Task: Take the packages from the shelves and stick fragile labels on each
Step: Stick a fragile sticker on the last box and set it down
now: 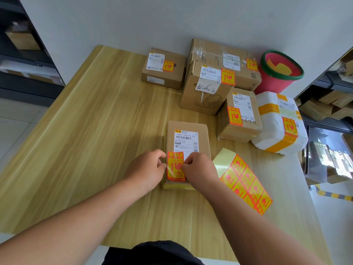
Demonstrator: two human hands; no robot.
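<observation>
Head view: box (188, 134) lies flat near the middle of the table (95, 131), toward its near edge; label (175, 166) over the box's near end; my left hand (148, 169) pinches the label's left edge, right hand (198, 169) its right edge; judged: label thin, limp, tacky, so hold by the edges only; box light, stiff; sheet (246, 180) just right of the box.

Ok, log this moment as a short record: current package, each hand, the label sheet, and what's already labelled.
current package: small cardboard box on wooden table
fragile label: over the box's near end
left hand: pinches the label's left edge
right hand: pinches the label's right edge
label sheet: beside the box, to its right
already labelled: four cardboard boxes, one white foam box
</observation>
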